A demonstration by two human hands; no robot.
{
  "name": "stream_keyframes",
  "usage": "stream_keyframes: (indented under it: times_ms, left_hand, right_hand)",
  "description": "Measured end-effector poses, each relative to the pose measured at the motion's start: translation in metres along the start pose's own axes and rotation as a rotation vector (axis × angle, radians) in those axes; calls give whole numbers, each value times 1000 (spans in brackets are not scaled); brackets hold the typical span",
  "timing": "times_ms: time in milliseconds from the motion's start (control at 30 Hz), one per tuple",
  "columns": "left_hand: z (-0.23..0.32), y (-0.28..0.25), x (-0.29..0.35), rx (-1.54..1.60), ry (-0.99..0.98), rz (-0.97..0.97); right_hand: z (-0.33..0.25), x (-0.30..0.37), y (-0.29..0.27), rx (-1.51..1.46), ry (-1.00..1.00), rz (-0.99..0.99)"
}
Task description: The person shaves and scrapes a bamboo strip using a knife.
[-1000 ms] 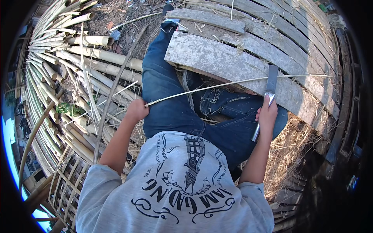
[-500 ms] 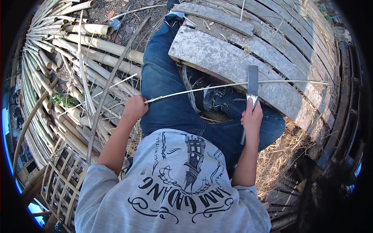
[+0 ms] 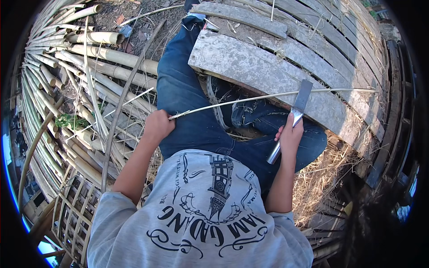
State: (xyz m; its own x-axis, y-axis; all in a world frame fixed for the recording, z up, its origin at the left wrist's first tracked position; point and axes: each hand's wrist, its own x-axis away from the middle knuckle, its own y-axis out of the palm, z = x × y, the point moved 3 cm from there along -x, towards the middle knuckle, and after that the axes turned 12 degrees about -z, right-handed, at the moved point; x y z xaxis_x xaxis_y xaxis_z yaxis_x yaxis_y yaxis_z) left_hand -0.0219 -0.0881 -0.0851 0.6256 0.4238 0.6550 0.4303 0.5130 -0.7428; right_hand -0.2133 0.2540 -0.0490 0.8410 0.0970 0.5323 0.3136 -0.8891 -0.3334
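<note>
My left hand (image 3: 160,126) is closed round the near end of a long thin bamboo strip (image 3: 241,101), over my left thigh. The strip runs to the right across my lap, and its far end lies over the wooden planks. In my right hand (image 3: 291,132) is a knife (image 3: 304,96) with a broad flat blade and a shiny metal tubular handle. Its blade crosses the strip and hides a short piece of it, tilted up and to the right. Whether the edge bites into the strip cannot be made out.
Weathered planks (image 3: 250,53) form a low platform in front and to the right. Many cut bamboo poles (image 3: 120,53) are piled at the left, with a woven lattice basket (image 3: 73,214) below them. Pale shavings (image 3: 321,183) heap beside my right thigh. A loose board (image 3: 241,18) lies on the platform.
The knife has swung from nearly upright to tilted right, its blade shifting a little right along the strip and its handle end moving left. My left hand still grips the strip's end.
</note>
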Motion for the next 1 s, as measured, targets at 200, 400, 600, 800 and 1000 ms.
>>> stream_keyframes:
  times_ms: [200, 400, 600, 800, 1000]
  left_hand:
    - [9, -8, -9, -32, -4, -1]
    - [3, -4, -8, -38, -16, -47]
    - [16, -6, -4, -75, -64, -60]
    - [4, 2, -17, -46, -20, -67]
    - [11, -10, -13, 3, -33, -124]
  right_hand:
    - [20, 31, 56, 252, -112, -363]
    - [-5, 3, 6, 225, -67, -166]
    - [-19, 7, 19, 219, -28, -145]
    - [-21, 48, 121, 614, -218, -515]
    - [5, 5, 49, 406, -203, -202]
